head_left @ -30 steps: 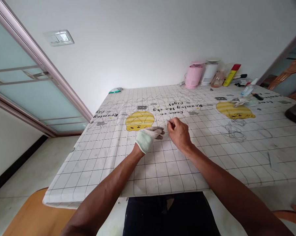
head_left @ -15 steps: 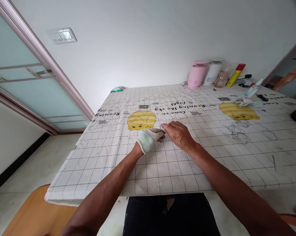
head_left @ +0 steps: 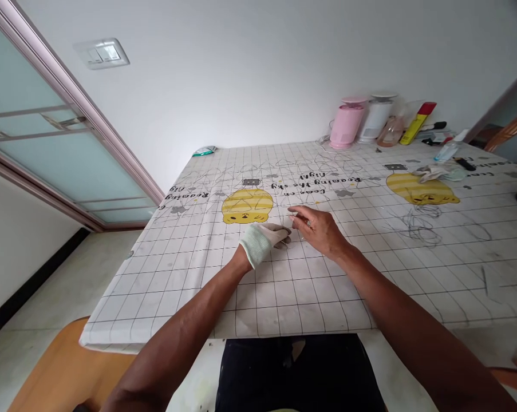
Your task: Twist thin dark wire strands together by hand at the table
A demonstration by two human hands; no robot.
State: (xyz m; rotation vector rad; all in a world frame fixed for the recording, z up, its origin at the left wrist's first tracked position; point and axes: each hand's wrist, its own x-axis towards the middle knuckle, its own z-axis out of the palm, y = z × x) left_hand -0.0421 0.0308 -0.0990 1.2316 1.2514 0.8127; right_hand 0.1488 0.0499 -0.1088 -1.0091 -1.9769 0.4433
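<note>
My left hand (head_left: 269, 237) wears a pale glove and rests low over the checked tablecloth, its fingers pinched together on a thin wire (head_left: 286, 245) that barely shows. Just to its right is my bare right hand (head_left: 318, 228), with a small gap between the two. Its index finger is stretched out and the other fingers are curled; whether it holds a piece of the wire is too small to tell. A yellow bear print (head_left: 247, 206) on the cloth lies beyond my left hand.
Loose wire (head_left: 419, 226) lies tangled at the right. Behind it are a glove (head_left: 441, 173) and a clear spray bottle (head_left: 449, 149). Pink (head_left: 347, 125) and white (head_left: 375, 120) devices and a yellow can (head_left: 417, 125) stand by the wall. A green packet (head_left: 204, 151) lies at the back left.
My right hand has moved slightly right, away from my left hand, and its fingers have spread. My left hand has hardly moved. The view has shifted a little.
</note>
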